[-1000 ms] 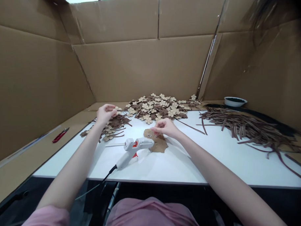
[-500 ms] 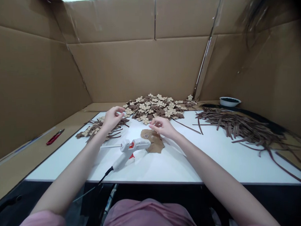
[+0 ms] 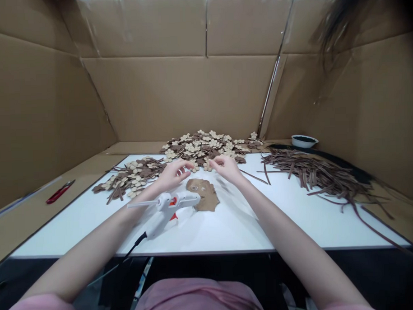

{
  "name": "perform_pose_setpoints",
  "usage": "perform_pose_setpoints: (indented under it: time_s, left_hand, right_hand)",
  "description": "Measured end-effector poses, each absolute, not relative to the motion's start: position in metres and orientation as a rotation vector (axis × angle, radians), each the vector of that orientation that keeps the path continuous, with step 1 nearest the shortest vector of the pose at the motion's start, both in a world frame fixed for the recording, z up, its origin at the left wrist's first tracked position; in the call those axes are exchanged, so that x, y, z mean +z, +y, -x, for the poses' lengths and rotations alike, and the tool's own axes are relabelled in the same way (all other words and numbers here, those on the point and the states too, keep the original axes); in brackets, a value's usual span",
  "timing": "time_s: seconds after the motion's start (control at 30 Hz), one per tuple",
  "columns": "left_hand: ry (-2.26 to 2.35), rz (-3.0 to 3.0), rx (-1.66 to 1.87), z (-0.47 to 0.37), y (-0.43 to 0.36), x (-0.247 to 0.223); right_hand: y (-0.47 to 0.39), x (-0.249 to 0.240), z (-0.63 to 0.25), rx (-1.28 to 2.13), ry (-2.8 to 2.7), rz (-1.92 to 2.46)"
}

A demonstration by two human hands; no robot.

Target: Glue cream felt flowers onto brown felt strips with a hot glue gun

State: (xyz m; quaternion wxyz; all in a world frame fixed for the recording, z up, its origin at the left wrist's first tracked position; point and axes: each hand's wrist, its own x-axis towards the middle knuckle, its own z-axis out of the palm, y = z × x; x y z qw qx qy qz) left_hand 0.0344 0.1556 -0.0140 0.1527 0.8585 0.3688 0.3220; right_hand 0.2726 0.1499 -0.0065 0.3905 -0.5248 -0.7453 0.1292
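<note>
At the front of a heap of cream and brown flower cutouts, both hands are close together. My right hand has its fingertips pinched at the edge of a cream flower cutout. My left hand is empty, its thumb and fingers curved apart just beside another cream flower cutout. Below the hands a ragged brown patch lies flat on the white board, with clear glue-like spots on it. A white hot glue gun stands left of the patch, its nozzle end close to it.
Flower cutouts with brown strips lie at left. A bundle of brown strips spreads over the right side. Behind it stands a white bowl with dark contents. A red utility knife rests far left. Cardboard walls surround the board.
My left hand has moved right and down, from the left-hand pile to the front of the flower heap. My right hand has shifted slightly away from the brown patch. The view has turned slightly.
</note>
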Motion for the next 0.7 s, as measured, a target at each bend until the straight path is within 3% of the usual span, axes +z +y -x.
perform_pose_setpoints:
  time_s: [0.27, 0.7]
  left_hand:
    - [1.076, -2.411, 0.940, -0.036, 0.156, -0.016]
    - [1.048, -2.421, 0.898, -0.039, 0.154, -0.016]
  right_hand:
    - [0.164, 0.009, -0.319, 0.244, -1.904, 1.957]
    - [0.165, -0.013, -0.377, 0.306, -1.821, 2.277]
